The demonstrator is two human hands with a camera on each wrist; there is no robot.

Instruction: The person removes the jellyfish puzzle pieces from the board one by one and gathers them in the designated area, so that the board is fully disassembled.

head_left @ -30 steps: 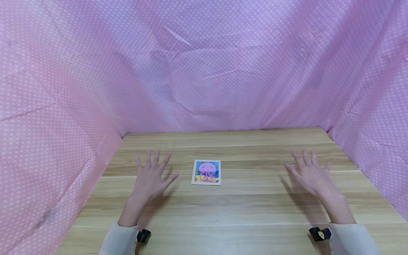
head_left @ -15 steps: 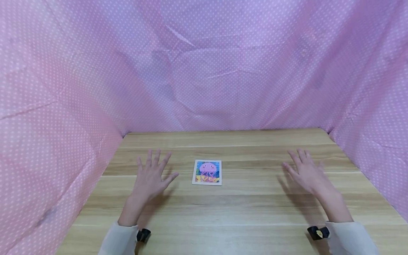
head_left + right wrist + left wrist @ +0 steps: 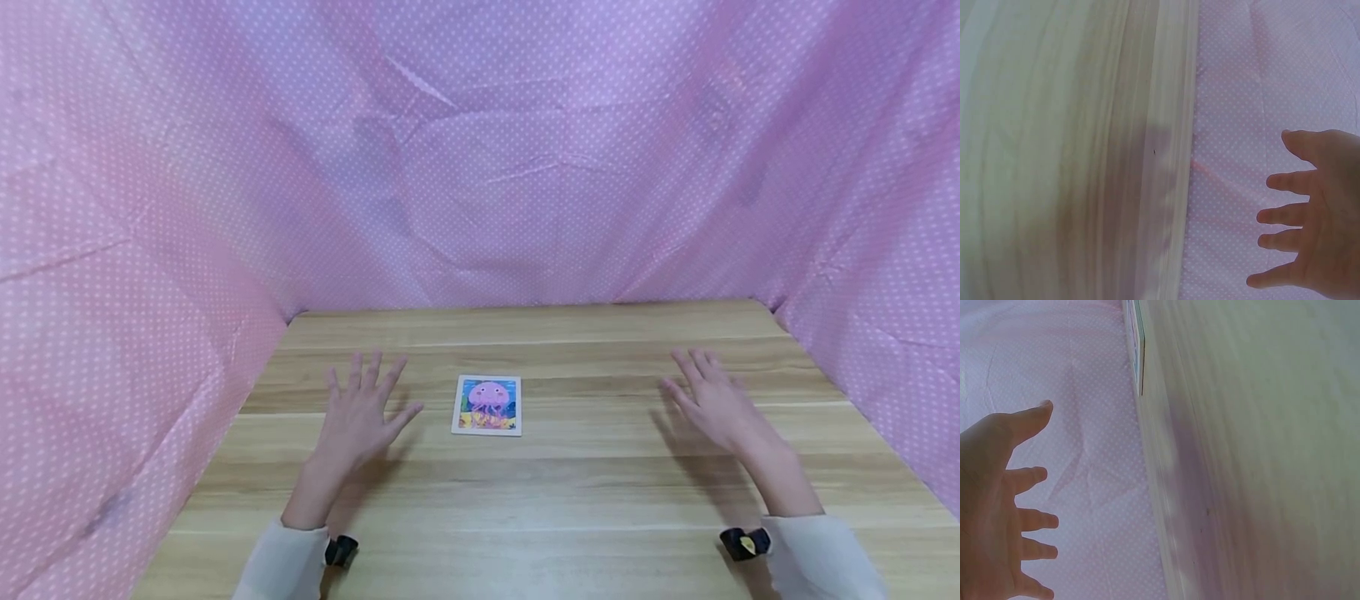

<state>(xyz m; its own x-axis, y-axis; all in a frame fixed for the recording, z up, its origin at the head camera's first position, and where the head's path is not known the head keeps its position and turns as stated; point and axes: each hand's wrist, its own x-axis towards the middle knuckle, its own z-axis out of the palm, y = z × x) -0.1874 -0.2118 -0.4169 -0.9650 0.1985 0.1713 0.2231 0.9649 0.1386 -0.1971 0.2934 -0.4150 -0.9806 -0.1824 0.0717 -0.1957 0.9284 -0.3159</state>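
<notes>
A square picture board (image 3: 487,406) with a white border lies flat on the wooden table, showing a pink jellyfish over a blue and yellow sea floor. To its left, my left hand (image 3: 356,425) is held above the table with fingers spread, apart from the board. My right hand (image 3: 722,410) hovers farther off on the right side, fingers straight and holding nothing. In the left wrist view the board's edge (image 3: 1139,353) shows at the top, beyond the spread left hand (image 3: 997,506). Only the right hand (image 3: 1319,219), table and cloth appear in the right wrist view.
The wood-grain table (image 3: 525,500) reaches back to a pink polka-dot cloth (image 3: 487,208), which hangs behind it and on both sides. Each wrist wears a black strap, the right strap (image 3: 745,544) and the left strap (image 3: 341,551), beside pale sleeves.
My right hand has shifted slightly left and turned, its fingers drawing closer together. The left hand has barely moved. The picture board stays in place.
</notes>
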